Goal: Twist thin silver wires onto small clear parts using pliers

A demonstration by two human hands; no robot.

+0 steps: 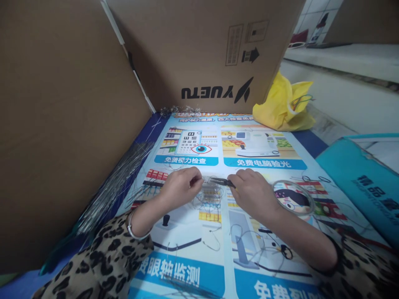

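Observation:
My right hand (254, 192) is closed around a pair of dark needle-nose pliers (222, 181), whose jaws point left. Opposite it, my left hand (181, 185) has its fingers drawn together in a pinch; what lies in them, if anything, is too small to make out. Between the two hands, just under the plier tips, a small clear block (211, 194) rests on the printed sheet (220, 232), with thin wire loops around it. Bent wire pieces (213, 245) lie on the sheet nearer to me.
A bundle of thin metal wires (109, 187) lies at the left, beside a tall cardboard wall (199, 54). A coil of wire (308, 201) and loose loops are at the right. Farther off sit a yellow bag (282, 106) and a teal box (361, 178).

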